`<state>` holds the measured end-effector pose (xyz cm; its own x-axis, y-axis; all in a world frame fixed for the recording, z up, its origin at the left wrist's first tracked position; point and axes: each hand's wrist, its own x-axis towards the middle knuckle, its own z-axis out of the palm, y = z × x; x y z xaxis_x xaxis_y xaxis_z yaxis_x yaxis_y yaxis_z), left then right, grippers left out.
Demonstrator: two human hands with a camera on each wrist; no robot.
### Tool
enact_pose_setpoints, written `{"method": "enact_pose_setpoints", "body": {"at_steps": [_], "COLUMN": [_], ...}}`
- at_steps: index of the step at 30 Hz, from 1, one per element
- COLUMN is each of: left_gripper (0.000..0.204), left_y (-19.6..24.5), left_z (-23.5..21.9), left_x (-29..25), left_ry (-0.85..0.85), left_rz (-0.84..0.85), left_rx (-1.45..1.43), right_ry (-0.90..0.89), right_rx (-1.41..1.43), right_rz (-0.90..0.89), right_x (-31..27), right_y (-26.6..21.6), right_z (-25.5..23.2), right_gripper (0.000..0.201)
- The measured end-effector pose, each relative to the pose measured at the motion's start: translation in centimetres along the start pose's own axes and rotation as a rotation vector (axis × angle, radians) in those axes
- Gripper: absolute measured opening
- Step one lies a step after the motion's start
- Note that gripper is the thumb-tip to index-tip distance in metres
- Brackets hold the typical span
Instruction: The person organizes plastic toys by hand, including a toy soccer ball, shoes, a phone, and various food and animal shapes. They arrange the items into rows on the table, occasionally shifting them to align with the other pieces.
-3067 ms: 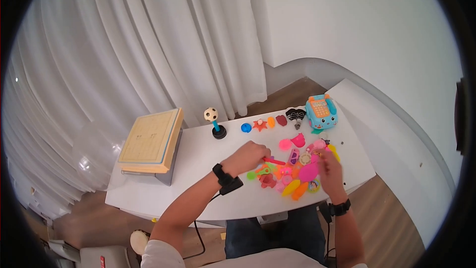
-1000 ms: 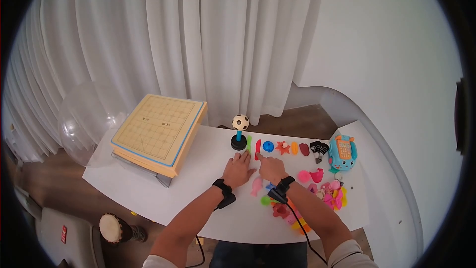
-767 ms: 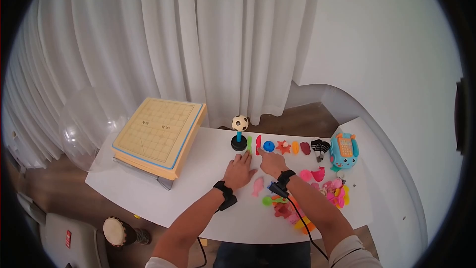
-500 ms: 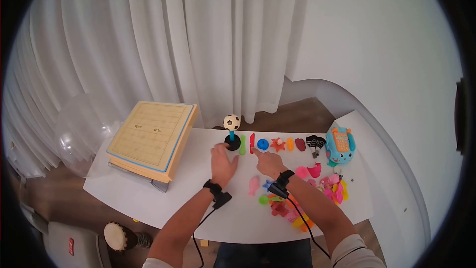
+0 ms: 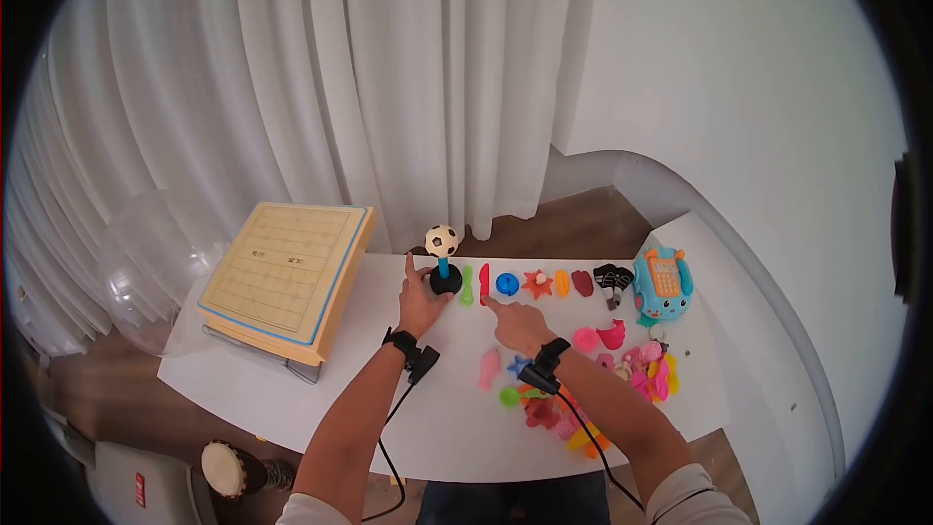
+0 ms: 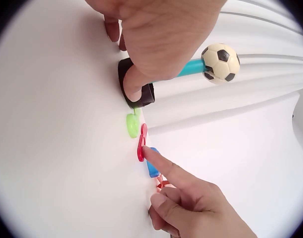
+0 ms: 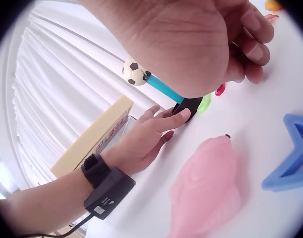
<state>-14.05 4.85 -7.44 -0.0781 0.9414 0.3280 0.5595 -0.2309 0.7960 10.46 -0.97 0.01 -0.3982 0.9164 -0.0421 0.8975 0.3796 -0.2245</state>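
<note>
A toy soccer ball (image 5: 441, 241) tops a blue post on a round black base (image 5: 446, 280) at the table's back edge. My left hand (image 5: 421, 305) grips that base, its thumb against the side in the left wrist view. Right of it lie a green spoon-shaped toy (image 5: 466, 286) and a red toy knife (image 5: 484, 284). My right hand (image 5: 522, 325) touches the knife's near end with a straight index finger, the other fingers curled under. A pink fish-shaped toy (image 7: 206, 186) and a blue star-shaped ring (image 7: 293, 158) lie on the table below the right hand.
The row continues right with a blue round toy (image 5: 506, 284), an orange star-shaped piece (image 5: 536, 283) and others, ending at a toy telephone (image 5: 664, 284). A pile of colourful toys (image 5: 646, 369) lies at the right. A wooden board-game box (image 5: 292, 277) stands tilted at left.
My left hand, first holding the red knife over the pile, later lay by the green toy and has moved left to the ball stand. The right hand has gone from the pile to the knife.
</note>
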Motion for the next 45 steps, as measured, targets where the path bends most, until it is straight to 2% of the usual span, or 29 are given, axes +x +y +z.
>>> {"method": "enact_pose_setpoints", "body": {"at_steps": [2, 4, 8, 10, 11, 13, 14, 16, 17, 18, 20, 24, 26, 27, 29, 31, 32, 34, 36, 38, 39, 42, 43, 44, 45], "left_gripper": [0.13, 0.129, 0.126, 0.107, 0.107, 0.084, 0.084, 0.071, 0.068, 0.068, 0.053, 0.04, 0.033, 0.042, 0.047, 0.063, 0.063, 0.059, 0.055, 0.051, 0.046, 0.04, 0.039, 0.039, 0.039], "left_y": [0.9, 1.7, 1.5, 1.7, 1.9, 5.8, 7.0, 9.0, 9.6, 10.0, 10.1, 10.0, 8.7, 8.1, 7.3, 8.0, 8.4, 9.0, 8.2, 7.0, 6.5, 4.5, 3.8, 3.2, 2.8], "left_z": [-0.2, -0.3, -0.8, -1.6, -1.8, -4.3, -4.5, -4.0, -3.8, -3.1, -1.6, -1.4, -2.5, -3.3, -4.9, -6.4, -6.9, -7.7, -7.7, -7.3, -6.7, -5.7, -5.4, -5.0, -4.7], "left_x": [-0.5, -1.0, -2.5, -3.7, -4.4, -6.8, -8.2, -11.1, -12.0, -12.7, -13.7, -15.1, -16.0, -16.3, -16.9, -17.6, -17.9, -18.1, -17.5, -16.6, -16.2, -14.0, -13.4, -12.8, -12.3], "left_ry": [-0.02, 0.069, 0.066, 0.047, 0.034, -0.371, -0.379, -0.49, -0.52, -0.523, -0.469, -0.475, -0.383, -0.381, -0.33, -0.233, -0.228, -0.15, -0.188, -0.216, -0.166, -0.069, -0.04, -0.024, 0.002], "left_rz": [-0.028, -0.01, -0.033, -0.046, -0.043, -0.205, -0.213, 0.101, 0.207, 0.202, 0.391, 0.449, 0.478, 0.497, 0.504, 0.45, 0.452, 0.284, 0.236, 0.186, 0.178, 0.172, 0.169, 0.159, 0.154], "left_rx": [-0.022, 0.113, 0.07, 0.039, 0.041, -0.227, -0.225, -0.054, -0.05, -0.05, -0.047, 0.103, 0.162, 0.206, 0.24, 0.316, 0.317, 0.307, 0.27, 0.232, 0.232, 0.273, 0.316, 0.31, 0.291], "right_ry": [-0.007, 0.059, 0.052, 0.049, 0.05, 0.166, 0.206, 0.303, 0.451, 0.482, 0.491, 0.593, 0.566, 0.571, 0.622, 0.626, 0.629, 0.613, 0.59, 0.549, 0.548, 0.287, 0.175, 0.173, 0.126], "right_rx": [0.013, 0.028, 0.039, 0.052, 0.059, 0.123, 0.176, 0.25, 0.25, 0.27, 0.353, 0.383, 0.421, 0.424, 0.367, 0.373, 0.378, 0.353, 0.331, 0.146, 0.145, -0.151, -0.307, -0.319, -0.313], "right_rz": [0.011, -0.024, -0.046, -0.07, -0.059, -0.072, -0.042, 0.065, 0.017, 0.042, 0.165, 0.128, 0.237, 0.238, 0.342, 0.305, 0.269, 0.231, 0.186, -0.058, -0.072, -0.082, -0.031, -0.046, 0.02], "right_x": [-0.2, -0.4, -1.5, -2.8, -3.7, -6.2, -7.6, -9.9, -10.9, -12.6, -16.0, -20.9, -22.4, -23.0, -23.9, -24.0, -23.6, -22.0, -19.6, -16.7, -15.2, -11.6, -10.9, -10.5, -10.3], "right_y": [-0.2, -0.2, -1.2, -1.8, -1.7, -1.1, -0.6, 1.4, 3.8, 4.5, 4.4, 6.9, 7.9, 8.3, 8.9, 9.8, 10.2, 10.6, 10.9, 11.1, 11.3, 11.5, 10.8, 10.2, 9.7], "right_z": [-0.2, -0.1, -1.0, -1.6, -2.1, -3.4, -4.5, -6.0, -5.1, -6.2, -8.2, -6.5, -7.0, -7.2, -7.7, -7.5, -7.3, -6.8, -6.0, -4.8, -3.9, -1.7, -1.7, -1.7, -1.4], "right_gripper": [0.064, 0.064, 0.07, 0.062, 0.062, 0.054, 0.049, 0.044, 0.041, 0.037, 0.029, 0.023, 0.025, 0.025, 0.024, 0.023, 0.021, 0.021, 0.02, 0.019, 0.019, 0.02, 0.019, 0.019, 0.016]}}
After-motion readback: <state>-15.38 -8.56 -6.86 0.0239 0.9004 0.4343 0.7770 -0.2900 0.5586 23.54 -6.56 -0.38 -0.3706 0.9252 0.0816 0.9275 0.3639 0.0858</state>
